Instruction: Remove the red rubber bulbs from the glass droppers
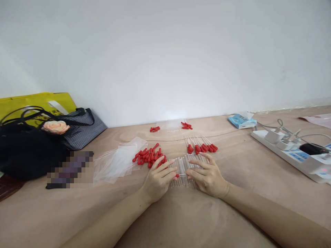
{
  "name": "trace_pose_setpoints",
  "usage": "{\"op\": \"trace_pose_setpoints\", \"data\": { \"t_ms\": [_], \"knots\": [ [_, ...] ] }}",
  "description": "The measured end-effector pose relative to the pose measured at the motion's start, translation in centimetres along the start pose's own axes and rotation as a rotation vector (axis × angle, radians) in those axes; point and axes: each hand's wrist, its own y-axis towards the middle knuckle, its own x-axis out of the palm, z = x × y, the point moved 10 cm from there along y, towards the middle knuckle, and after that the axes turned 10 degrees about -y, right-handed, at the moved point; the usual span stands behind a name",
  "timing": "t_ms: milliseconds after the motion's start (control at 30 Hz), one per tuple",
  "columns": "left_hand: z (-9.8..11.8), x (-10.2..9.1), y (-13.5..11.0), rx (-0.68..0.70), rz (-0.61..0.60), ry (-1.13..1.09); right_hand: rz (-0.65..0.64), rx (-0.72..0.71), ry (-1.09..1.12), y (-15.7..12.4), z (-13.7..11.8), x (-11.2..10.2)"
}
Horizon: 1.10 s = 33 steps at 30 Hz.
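My left hand (pixel 159 177) is closed round a red rubber dropper bulb (pixel 177 176), whose tip shows between the fingers. Facing it, my right hand (pixel 207 175) pinches a thin glass tube (pixel 182 175) lying crosswise, its end at the bulb; whether it sits inside I cannot tell. Under both hands lies a row of clear glass tubes (pixel 178 183), side by side and partly hidden. A pile of red bulbs (pixel 146 156) rests just beyond my left hand. Past my right hand lie several droppers with red bulbs (pixel 204 148) fitted on their tubes.
Clear zip bags (pixel 119 160) spread out at the left, near a blurred-out item (pixel 69 170) and bags (pixel 82 129). By the wall lie bagged droppers (pixel 186 125) and more red bulbs (pixel 154 129). A tissue pack (pixel 240 121) and a power strip (pixel 292 155) occupy the right.
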Motion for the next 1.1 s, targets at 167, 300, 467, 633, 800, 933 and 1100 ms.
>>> {"op": "trace_pose_setpoints", "data": {
  "t_ms": [167,300,467,633,800,933,1100],
  "knots": [
    [-2.0,-1.6,-0.8,-0.086,0.073,0.043,-0.004,0.134,-0.043,-0.7,2.2,-0.6],
    [-4.1,-4.1,-1.4,-0.243,0.221,0.069,-0.057,0.228,-0.144,-1.0,3.7,-0.2],
    [-11.1,-4.1,-0.7,-0.654,0.047,0.081,-0.158,0.369,-0.215,-1.8,6.4,1.0],
    [-17.2,-1.6,-1.1,-0.953,-0.308,0.198,-0.164,0.435,-0.256,-2.5,8.2,1.1],
    [-17.5,0.4,-0.3,-0.913,-0.405,0.229,-0.173,0.389,-0.277,-2.5,7.9,0.8],
    [-15.8,0.0,1.3,-0.795,-0.37,0.274,-0.195,0.301,-0.287,-2.1,6.9,0.8],
    [-9.5,-2.5,2.6,-0.383,-0.112,0.316,-0.275,0.266,-0.272,-2.0,6.1,1.5]
  ]
}}
